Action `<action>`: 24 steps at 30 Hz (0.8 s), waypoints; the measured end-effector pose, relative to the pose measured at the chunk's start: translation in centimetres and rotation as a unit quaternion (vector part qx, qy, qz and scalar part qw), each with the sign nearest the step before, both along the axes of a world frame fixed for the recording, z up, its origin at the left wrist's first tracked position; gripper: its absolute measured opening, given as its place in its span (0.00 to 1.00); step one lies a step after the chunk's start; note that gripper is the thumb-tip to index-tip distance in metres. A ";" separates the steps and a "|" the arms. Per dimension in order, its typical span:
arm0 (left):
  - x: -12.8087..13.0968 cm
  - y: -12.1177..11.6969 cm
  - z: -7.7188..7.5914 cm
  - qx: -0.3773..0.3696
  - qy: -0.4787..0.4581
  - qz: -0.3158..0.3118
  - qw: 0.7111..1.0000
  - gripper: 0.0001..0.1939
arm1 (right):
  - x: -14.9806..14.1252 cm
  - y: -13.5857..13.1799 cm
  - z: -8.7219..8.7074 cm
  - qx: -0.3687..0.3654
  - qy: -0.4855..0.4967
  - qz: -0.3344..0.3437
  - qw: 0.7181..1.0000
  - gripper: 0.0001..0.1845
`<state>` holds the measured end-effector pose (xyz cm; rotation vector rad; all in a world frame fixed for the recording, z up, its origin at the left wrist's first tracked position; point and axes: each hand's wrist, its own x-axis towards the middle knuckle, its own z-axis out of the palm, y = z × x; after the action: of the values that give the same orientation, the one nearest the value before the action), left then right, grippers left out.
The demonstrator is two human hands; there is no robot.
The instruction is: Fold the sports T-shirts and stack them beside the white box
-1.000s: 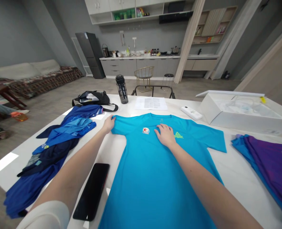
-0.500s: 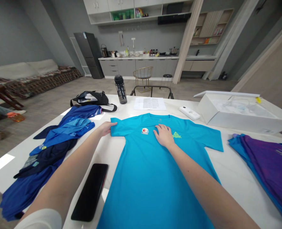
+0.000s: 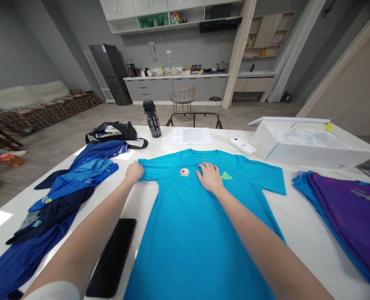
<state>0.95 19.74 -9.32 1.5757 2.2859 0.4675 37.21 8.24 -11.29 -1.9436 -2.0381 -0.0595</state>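
A bright blue T-shirt (image 3: 200,233) lies spread front side up, its collar pointing away from me. My left hand (image 3: 134,171) is closed on the hem of the sleeve at the left, which is slightly creased there. On the chest, between a round red-star badge (image 3: 184,172) and a green logo (image 3: 226,176), my right hand (image 3: 210,176) rests palm down with its fingers spread. Left of the shirt, partly behind my left forearm, lies a black phone (image 3: 116,254).
Crumpled dark and blue clothes (image 3: 75,183) lie at the left, below a black waist bag (image 3: 119,131). Farther back are a bottle (image 3: 152,118), a printed sheet (image 3: 191,136) and a white device (image 3: 242,146). At the right are an open white box (image 3: 313,146) and folded purple clothing (image 3: 350,216).
My left hand has rolled over at the sleeve hem, and its fingers are now curled in. My right hand stays on the chest. The whole view has shifted slightly.
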 end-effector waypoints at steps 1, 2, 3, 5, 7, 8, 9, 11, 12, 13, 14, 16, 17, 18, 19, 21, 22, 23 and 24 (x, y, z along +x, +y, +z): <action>0.0 -0.3 -0.1 0.001 0.016 -0.002 1.000 0.19 | 0.0 0.0 0.0 0.003 0.001 0.001 1.000 0.23; 0.0 -0.7 -0.2 0.003 0.029 -0.005 1.000 0.20 | 0.0 -0.1 0.0 0.006 0.002 0.002 1.000 0.23; 0.1 -1.2 -0.2 0.007 0.039 -0.009 0.999 0.21 | 0.0 -0.1 0.1 0.007 0.003 0.003 1.000 0.23; 0.7 -2.0 -0.1 0.042 0.066 -0.029 0.997 0.23 | 0.0 -0.1 0.1 0.007 0.004 0.003 1.000 0.23; 1.8 -2.5 0.2 0.112 0.101 -0.095 0.984 0.26 | 0.1 -0.1 0.2 0.004 0.005 0.001 1.000 0.23; 2.5 -2.6 0.3 0.146 0.112 -0.156 0.971 0.26 | 0.1 -0.1 0.2 0.001 0.006 0.000 1.000 0.23; 3.3 -2.6 0.4 0.167 0.113 -0.232 0.951 0.27 | 0.0 -0.1 0.2 -0.002 0.008 -0.001 1.000 0.23; 4.8 -2.4 0.1 0.151 0.089 -0.368 0.913 0.27 | -0.1 -0.1 0.2 -0.007 0.015 -0.002 1.000 0.23; 5.5 -2.2 -0.1 0.119 0.075 -0.401 0.905 0.27 | -0.1 0.0 0.2 -0.008 0.022 0.001 1.000 0.23; 6.0 -2.0 -0.5 0.082 0.067 -0.410 0.906 0.28 | -0.1 0.0 0.3 -0.008 0.033 0.005 0.999 0.24; 6.4 -1.8 -0.9 0.048 0.064 -0.399 0.914 0.30 | 0.0 0.1 0.3 -0.005 0.049 0.009 0.999 0.24; 6.7 -1.5 -1.7 0.006 0.067 -0.357 0.932 0.33 | 0.8 0.2 0.5 0.015 0.095 0.004 0.995 0.25; 6.6 -1.3 -2.1 0.006 0.070 -0.344 0.936 0.35 | 1.7 0.2 0.6 0.032 0.121 -0.005 0.992 0.26; 6.6 -1.2 -2.3 0.015 0.075 -0.338 0.938 0.35 | 2.9 0.2 0.7 0.051 0.143 -0.018 0.988 0.27; 6.5 -1.0 -2.5 0.024 0.079 -0.335 0.939 0.36 | 4.5 0.1 0.8 0.069 0.156 -0.034 0.985 0.29; 6.3 -0.6 -2.7 0.021 0.090 -0.331 0.939 0.36 | 8.4 -0.4 0.9 0.077 0.156 -0.075 0.982 0.31; 6.3 -0.3 -2.8 0.010 0.094 -0.331 0.939 0.36 | 10.5 -0.8 0.9 0.060 0.145 -0.107 0.982 0.32; 6.3 0.0 -2.9 -0.005 0.097 -0.331 0.939 0.36 | 12.6 -1.2 0.9 0.027 0.136 -0.150 0.979 0.34; 6.4 0.2 -2.9 -0.015 0.099 -0.330 0.939 0.36 | 14.6 -1.7 0.8 -0.017 0.130 -0.197 0.972 0.35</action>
<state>7.36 19.95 -12.24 2.3061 1.7047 0.0963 51.82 6.56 -10.45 -2.2172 -1.4796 0.1322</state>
